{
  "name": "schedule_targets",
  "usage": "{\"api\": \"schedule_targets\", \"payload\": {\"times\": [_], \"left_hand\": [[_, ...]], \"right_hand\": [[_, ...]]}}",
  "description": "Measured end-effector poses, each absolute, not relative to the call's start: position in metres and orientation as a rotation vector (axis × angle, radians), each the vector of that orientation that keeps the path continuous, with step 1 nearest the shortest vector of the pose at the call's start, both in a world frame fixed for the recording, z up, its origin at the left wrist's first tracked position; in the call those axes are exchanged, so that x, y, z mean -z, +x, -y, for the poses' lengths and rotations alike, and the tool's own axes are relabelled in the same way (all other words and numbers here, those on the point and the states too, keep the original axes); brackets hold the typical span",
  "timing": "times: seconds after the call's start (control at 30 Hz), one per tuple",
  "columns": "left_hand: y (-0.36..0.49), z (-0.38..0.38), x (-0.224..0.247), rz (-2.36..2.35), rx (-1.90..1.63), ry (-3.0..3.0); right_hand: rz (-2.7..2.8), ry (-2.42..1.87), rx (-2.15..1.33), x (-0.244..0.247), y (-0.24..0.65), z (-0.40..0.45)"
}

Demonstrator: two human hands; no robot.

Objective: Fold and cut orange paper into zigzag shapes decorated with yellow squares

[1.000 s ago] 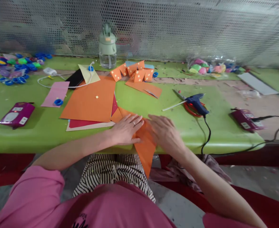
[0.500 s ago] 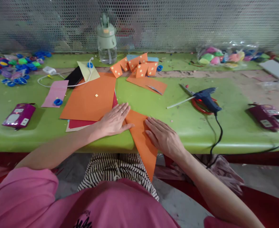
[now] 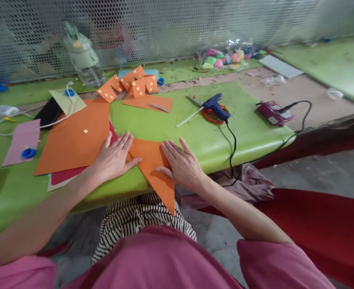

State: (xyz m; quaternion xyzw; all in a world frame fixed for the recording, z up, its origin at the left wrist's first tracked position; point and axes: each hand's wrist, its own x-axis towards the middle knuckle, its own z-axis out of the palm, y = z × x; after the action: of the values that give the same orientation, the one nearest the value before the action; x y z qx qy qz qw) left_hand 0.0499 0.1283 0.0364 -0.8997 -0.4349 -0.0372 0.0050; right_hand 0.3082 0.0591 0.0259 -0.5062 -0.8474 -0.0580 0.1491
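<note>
A folded piece of orange paper (image 3: 152,160) lies at the table's front edge, its pointed end hanging over my lap. My left hand (image 3: 113,156) is flat, fingers out, with its fingertips and thumb at the paper's left edge. On the paper's right side rests my right hand (image 3: 183,162), also flat with the thumb spread. To the left is a large orange sheet (image 3: 77,136) on top of red and pale sheets, a small cream square on it. Beyond my hands, orange zigzag strips with cream squares (image 3: 138,87) stand near an orange piece (image 3: 134,103) bearing tweezers (image 3: 160,108).
A blue glue gun (image 3: 214,106) with a black cord sits right, over an orange-red ring. Behind are a water bottle (image 3: 83,60) and a bag of colourful pieces (image 3: 225,56). A purple power socket (image 3: 273,113) stands far right. Pink paper (image 3: 23,136) lies left.
The view has swung to the right, so the table's things appear further left. Both hands stay on the folded orange paper; my right fingers and thumb have spread a little.
</note>
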Motion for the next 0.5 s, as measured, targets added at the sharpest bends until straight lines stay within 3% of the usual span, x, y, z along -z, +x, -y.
{"api": "schedule_targets", "payload": {"times": [0.13,0.5], "left_hand": [[0.050,-0.128,-0.036,1.396,0.094,-2.831],[0.063,-0.160,-0.070,1.626,0.081,-2.849]], "right_hand": [[2.394,-1.494,0.203,-0.026,0.340,-0.044],[2.209,-1.627,-0.159,-0.051,0.331,-0.090]]}}
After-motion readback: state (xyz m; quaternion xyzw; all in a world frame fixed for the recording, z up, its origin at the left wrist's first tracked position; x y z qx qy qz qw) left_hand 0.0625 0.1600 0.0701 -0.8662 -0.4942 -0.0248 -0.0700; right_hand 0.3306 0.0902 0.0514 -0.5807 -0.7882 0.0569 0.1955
